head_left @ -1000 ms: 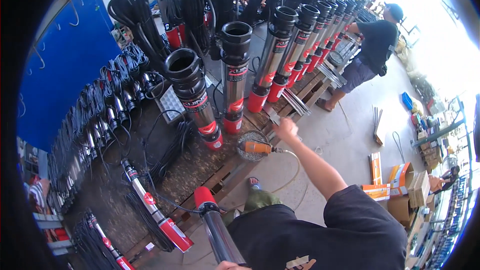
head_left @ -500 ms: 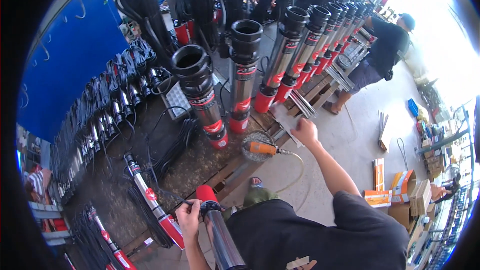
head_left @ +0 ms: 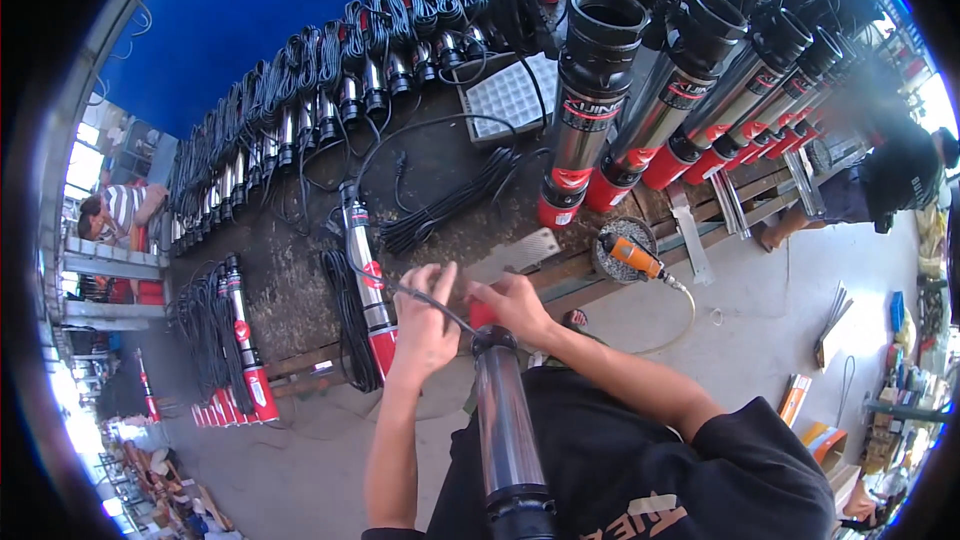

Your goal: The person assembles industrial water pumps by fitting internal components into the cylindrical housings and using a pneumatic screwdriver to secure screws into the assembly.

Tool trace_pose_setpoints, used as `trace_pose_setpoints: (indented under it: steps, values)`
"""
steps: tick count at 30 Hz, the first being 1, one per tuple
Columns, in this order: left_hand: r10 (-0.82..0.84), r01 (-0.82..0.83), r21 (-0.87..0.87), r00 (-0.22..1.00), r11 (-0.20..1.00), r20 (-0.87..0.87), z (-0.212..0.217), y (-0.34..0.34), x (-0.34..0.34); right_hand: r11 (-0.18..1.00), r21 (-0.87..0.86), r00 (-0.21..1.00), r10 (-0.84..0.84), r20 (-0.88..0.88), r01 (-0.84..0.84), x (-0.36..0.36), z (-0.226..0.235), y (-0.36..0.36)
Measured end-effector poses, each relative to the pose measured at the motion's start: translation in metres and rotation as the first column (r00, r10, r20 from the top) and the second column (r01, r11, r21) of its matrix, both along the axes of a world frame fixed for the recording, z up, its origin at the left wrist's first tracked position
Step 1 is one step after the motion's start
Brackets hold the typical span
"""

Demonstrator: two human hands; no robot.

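A steel pump [head_left: 508, 415] leans back against my body, its red end near the bench edge. My right hand [head_left: 515, 308] is closed beside that end. A thin grey metal strip [head_left: 515, 255] with a perforated tip extends from its fingers over the bench; the grip itself is partly hidden. My left hand [head_left: 428, 325] is on the other side, its fingers stretched and apart. The pump's black cable [head_left: 452, 313] runs across these fingers. Further left, another red-and-steel pump [head_left: 370, 270] lies on the bench next to a coiled black cable [head_left: 345, 315].
Upright pumps [head_left: 590, 105] line the bench to the right. By its edge stand a round bowl [head_left: 608, 265] and an orange air tool [head_left: 632, 255] with a hose. A white gridded tray [head_left: 505, 100] sits at the back. A co-worker [head_left: 905, 170] is at far right.
The view has swung left. My right hand has come back from the bench's right side to the pump's red end, with a strip. My left hand's fingers have loosened and spread.
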State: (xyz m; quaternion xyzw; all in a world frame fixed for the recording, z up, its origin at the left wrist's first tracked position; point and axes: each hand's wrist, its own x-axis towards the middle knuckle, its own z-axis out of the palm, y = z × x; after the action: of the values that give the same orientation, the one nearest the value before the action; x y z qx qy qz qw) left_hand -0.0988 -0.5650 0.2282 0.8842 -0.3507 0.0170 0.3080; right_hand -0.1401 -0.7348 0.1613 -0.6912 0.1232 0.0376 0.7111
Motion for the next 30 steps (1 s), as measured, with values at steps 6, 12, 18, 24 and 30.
trace_pose_setpoints:
  steps: [6,12,18,24,30]
  values:
    - [0.075,-0.087,-0.019,0.934,0.996,-0.349,-0.031,0.031,-0.010,0.898,-0.391,0.979,0.202,-0.040,-0.201,-0.005,-0.006,-0.036]
    - [-0.037,0.037,-0.013,0.780,0.999,-0.625,-0.009,0.041,-0.017,0.677,-0.448,0.736,0.674,0.058,-0.584,-0.015,0.007,-0.091]
    - [-0.112,0.081,-0.084,0.868,0.993,-0.483,-0.006,0.034,-0.056,0.715,-0.381,0.734,0.668,0.125,-0.586,-0.031,0.014,-0.083]
    - [-0.005,-0.018,-0.054,0.915,0.998,-0.404,0.001,0.022,-0.084,0.687,-0.480,0.721,0.677,0.150,-0.545,-0.046,0.011,-0.082]
    - [0.197,-0.207,-0.097,0.975,0.974,-0.104,-0.032,0.007,-0.105,0.593,-0.548,0.709,0.705,-0.001,-0.590,-0.059,0.038,-0.071]
